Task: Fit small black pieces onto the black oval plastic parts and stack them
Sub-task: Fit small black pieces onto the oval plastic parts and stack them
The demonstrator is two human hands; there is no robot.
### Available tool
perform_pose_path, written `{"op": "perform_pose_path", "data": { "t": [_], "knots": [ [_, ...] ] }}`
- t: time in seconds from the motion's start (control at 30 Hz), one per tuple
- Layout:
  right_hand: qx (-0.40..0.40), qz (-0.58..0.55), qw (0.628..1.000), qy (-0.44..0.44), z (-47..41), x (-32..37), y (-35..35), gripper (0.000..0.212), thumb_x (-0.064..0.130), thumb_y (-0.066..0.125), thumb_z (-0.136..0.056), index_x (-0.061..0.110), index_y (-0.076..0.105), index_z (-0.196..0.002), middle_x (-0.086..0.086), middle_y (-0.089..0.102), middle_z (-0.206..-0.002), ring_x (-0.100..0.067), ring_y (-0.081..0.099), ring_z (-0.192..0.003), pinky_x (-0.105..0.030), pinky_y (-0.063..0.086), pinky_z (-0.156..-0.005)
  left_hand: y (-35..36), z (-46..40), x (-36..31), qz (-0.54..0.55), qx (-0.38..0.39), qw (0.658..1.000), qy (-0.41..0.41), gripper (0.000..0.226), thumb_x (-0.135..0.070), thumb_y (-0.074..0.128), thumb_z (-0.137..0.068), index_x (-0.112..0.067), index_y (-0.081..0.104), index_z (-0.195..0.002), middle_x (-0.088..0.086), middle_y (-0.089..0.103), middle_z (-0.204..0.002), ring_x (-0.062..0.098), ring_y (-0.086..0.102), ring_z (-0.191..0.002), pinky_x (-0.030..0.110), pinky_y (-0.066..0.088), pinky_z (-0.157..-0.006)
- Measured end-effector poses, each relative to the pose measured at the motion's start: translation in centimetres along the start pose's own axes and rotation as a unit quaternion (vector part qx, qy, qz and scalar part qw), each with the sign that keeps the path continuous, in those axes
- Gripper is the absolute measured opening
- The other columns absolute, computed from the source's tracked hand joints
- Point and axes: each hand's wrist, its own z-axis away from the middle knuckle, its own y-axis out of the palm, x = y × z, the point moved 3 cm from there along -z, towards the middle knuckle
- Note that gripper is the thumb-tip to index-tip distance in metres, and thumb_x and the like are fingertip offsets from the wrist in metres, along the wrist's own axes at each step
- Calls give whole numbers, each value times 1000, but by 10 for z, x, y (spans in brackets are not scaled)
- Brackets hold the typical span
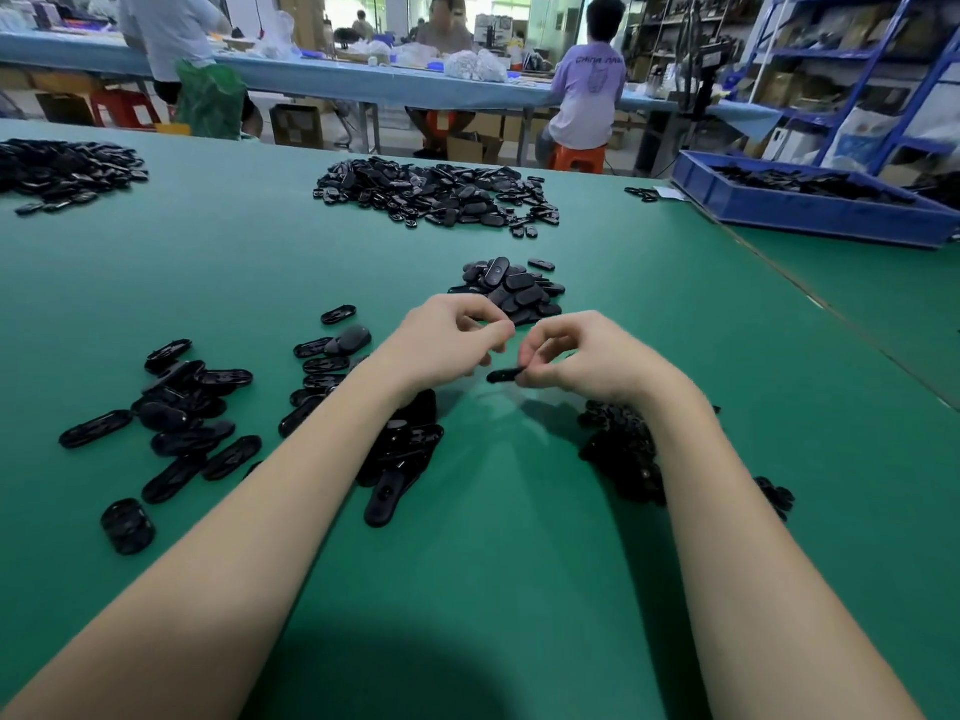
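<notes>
Both bare forearms reached out over the green tabletop (519, 537), the hands nearly meeting at its middle. The right hand (582, 361) pinched a black oval part (503, 376) between curled fingers and thumb, holding it just above the surface with its free end pointing toward the left hand (447, 340). The left hand's fingers were curled with the fingertips drawn toward the thumb; whether they held a small black piece could not be made out, as anything there was hidden or too small to see.

Just beyond the hands lay a compact heap of oval parts (511, 291), one of them resting on top with its smooth face up. Under the left wrist sat a dark cluster of parts (400, 449), and under the right forearm a pile of smaller black pieces (623, 449). To the left, loose oval shells (182, 418) lay scattered, many hollow side up. Farther back spread a large mound of parts (441, 192), with another mound (67, 168) at the far left edge. A blue bin (810, 210) holding more black parts stood at the far right.

Behind the tabletop, people sat and stood at a long blue bench (363, 80), and blue shelving (857, 54) rose at the right.
</notes>
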Motion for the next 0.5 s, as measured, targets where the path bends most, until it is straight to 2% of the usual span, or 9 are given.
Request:
{"op": "perform_pose_path", "data": {
  "t": [0.07,0.13,0.2,0.3,0.4,0.47,0.5],
  "knots": [
    [-15,-41,999,-9,5,-3,-11,12,17,84,-83,23,74,-85,9,70,-77,-3,52,-58,-14,40,-54,7,2,1,49,79,995,-40,10,-28,66,-95,-24,74,-90,-2,78,-91,13,74,-79,21,55,-67],
    [-17,-39,999,-7,8,-5,-17,12,20,84,-82,25,74,-85,8,71,-80,-7,54,-65,-21,42,-61,12,6,0,104,127,984,-65,7,-24,68,-96,-18,72,-94,3,79,-93,12,72,-76,18,53,-63],
    [-17,-31,999,1,9,-5,-18,13,21,83,-83,26,73,-88,9,71,-79,-11,53,-67,-27,42,-65,14,7,1,147,126,978,-84,2,-17,72,-93,-16,71,-94,5,78,-89,12,69,-72,17,51,-61],
    [1,33,999,41,10,-6,-23,17,27,83,-84,32,72,-96,10,74,-85,-14,58,-67,-24,46,-64,14,6,6,172,92,975,-109,14,-9,77,-86,-16,70,-96,9,73,-81,14,64,-66,19,53,-61],
    [31,163,982,92,12,-10,-33,10,32,84,-80,35,78,-86,6,76,-93,-15,68,-85,-26,52,-75,14,6,8,174,70,976,-112,20,-6,76,-87,-18,71,-103,8,72,-78,13,66,-63,19,55,-59],
    [50,198,972,119,15,-11,-37,8,34,86,-76,37,79,-78,9,76,-91,-15,68,-91,-30,55,-86,15,6,8,161,66,979,-103,19,-6,73,-89,-20,73,-103,7,74,-77,12,68,-63,20,55,-60],
    [58,203,969,129,16,-11,-37,9,35,87,-74,39,79,-75,12,76,-87,-13,68,-90,-29,54,-85,16,6,7,157,64,981,-99,18,-6,72,-89,-19,73,-101,9,75,-78,12,68,-63,21,55,-60]
  ]
}}
